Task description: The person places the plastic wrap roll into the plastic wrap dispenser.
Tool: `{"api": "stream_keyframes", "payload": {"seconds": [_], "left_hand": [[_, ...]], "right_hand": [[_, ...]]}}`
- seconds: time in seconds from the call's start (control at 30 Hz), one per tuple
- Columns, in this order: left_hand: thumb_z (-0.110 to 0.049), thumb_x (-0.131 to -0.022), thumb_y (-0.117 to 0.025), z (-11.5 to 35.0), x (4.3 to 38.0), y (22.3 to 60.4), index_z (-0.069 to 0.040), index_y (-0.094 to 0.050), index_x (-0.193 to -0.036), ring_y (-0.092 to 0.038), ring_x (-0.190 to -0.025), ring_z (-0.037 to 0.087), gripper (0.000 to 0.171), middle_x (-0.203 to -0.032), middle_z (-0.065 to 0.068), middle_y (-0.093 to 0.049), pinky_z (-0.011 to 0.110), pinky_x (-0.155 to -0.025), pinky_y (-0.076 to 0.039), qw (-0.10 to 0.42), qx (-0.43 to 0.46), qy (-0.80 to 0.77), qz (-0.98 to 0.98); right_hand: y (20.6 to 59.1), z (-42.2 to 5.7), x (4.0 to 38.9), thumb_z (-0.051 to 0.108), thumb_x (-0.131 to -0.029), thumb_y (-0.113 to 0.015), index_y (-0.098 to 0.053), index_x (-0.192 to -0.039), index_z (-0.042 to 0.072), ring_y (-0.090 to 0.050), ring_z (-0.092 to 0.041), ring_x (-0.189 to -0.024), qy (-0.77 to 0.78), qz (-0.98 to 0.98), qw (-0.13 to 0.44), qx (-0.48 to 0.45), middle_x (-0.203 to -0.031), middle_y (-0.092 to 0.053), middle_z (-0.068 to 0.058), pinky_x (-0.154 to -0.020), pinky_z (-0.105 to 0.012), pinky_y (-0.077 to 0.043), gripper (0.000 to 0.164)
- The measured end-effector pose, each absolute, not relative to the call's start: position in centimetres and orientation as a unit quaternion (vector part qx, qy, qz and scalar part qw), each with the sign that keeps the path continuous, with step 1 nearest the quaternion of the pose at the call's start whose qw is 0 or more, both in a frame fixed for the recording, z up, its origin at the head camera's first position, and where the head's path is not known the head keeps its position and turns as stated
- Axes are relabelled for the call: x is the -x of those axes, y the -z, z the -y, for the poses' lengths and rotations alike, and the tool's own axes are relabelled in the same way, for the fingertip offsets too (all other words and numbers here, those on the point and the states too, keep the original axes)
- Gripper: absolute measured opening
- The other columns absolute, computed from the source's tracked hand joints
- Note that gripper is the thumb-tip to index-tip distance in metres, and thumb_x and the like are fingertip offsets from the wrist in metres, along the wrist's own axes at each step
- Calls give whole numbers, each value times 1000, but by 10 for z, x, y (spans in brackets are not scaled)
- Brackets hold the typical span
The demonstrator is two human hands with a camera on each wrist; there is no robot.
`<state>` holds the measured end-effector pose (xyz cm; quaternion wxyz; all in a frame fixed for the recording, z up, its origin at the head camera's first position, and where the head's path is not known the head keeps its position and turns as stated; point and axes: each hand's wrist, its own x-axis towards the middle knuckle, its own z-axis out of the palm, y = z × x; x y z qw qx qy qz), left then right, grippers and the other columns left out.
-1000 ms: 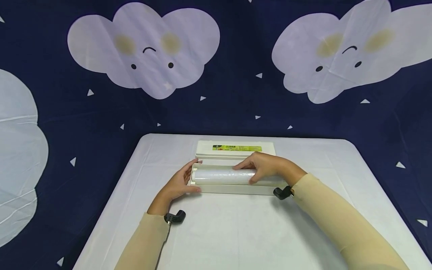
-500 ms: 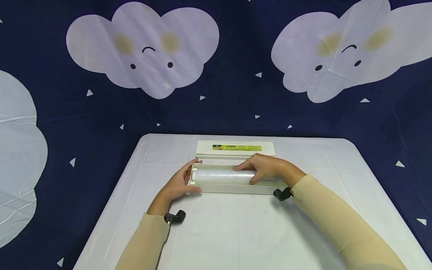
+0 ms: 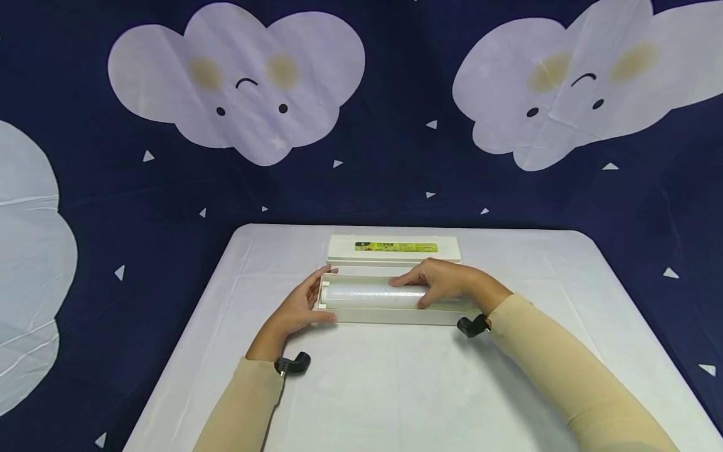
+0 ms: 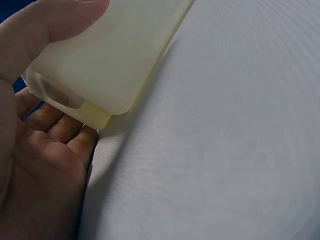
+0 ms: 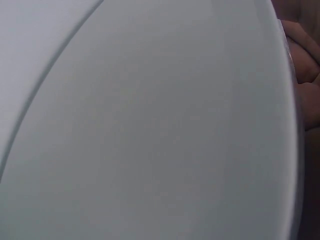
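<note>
One roll lies in the box, both long axes running left to right; right hand grips the roll, left hand the box's left end!

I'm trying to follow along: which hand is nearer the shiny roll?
Right: the right hand grips the shiny roll. The left hand grips the left end of the open box, just past the roll.

2 sleeved forearms angle inward — left hand gripping, thumb apart from fingers; right hand arched palm-down, gripping.
</note>
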<state>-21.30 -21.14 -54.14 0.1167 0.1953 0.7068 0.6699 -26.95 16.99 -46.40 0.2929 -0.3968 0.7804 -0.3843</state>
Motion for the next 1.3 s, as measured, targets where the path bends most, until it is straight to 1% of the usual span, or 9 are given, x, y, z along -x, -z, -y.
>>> {"api": "stream_keyframes", "payload": {"seconds": [0.2,0.43,0.7,0.9,1.1,1.3], "left_hand": [[12,-66,-96,212,213,541,-6,-27,-167,-33,-152,28,124,-164,12,-38,25,-120,-29,118,-195,-670,-706],[12,-66,-96,212,213,541,-6,-26,-167,-34,-151,26,123,-164,11,-38,25,-121,-28,119,-194,-669,-708],[12,-66,-95,211,211,539,-4,-25,-166,-33,-152,29,124,-165,12,-38,24,-120,-28,117,-193,-668,-709],[14,-66,-95,211,212,538,-5,-26,-167,-34,-151,27,123,-164,11,-39,24,-120,-28,118,-188,-665,-713],[13,-66,-96,211,212,539,-8,-27,-167,-35,-151,24,124,-164,8,-39,25,-121,-28,120,-185,-664,-714],[12,-67,-95,212,213,540,-7,-26,-167,-33,-152,27,123,-164,11,-38,25,-121,-28,117,-192,-663,-714]], "right_hand": [[465,-170,269,-9,-78,-86,-65,-144,7,-49,-22,-141,394,-776,299,392,-151,-55,-9,-114,-34,-43,71],[463,-169,267,-11,-79,-85,-65,-144,7,-46,-20,-143,396,-775,307,385,-151,-54,-6,-116,-32,-40,71],[466,-170,268,-7,-81,-85,-64,-145,8,-47,-22,-142,396,-773,303,392,-151,-54,-7,-116,-34,-40,69],[466,-171,270,-7,-82,-85,-64,-145,8,-48,-20,-141,398,-770,308,393,-151,-54,-5,-115,-32,-41,69],[461,-170,271,-7,-84,-85,-64,-145,6,-52,-20,-138,394,-775,308,387,-148,-58,-5,-113,-30,-44,65],[460,-171,268,-5,-83,-87,-65,-144,5,-52,-19,-138,395,-783,296,379,-147,-59,-3,-112,-30,-44,65]]}}
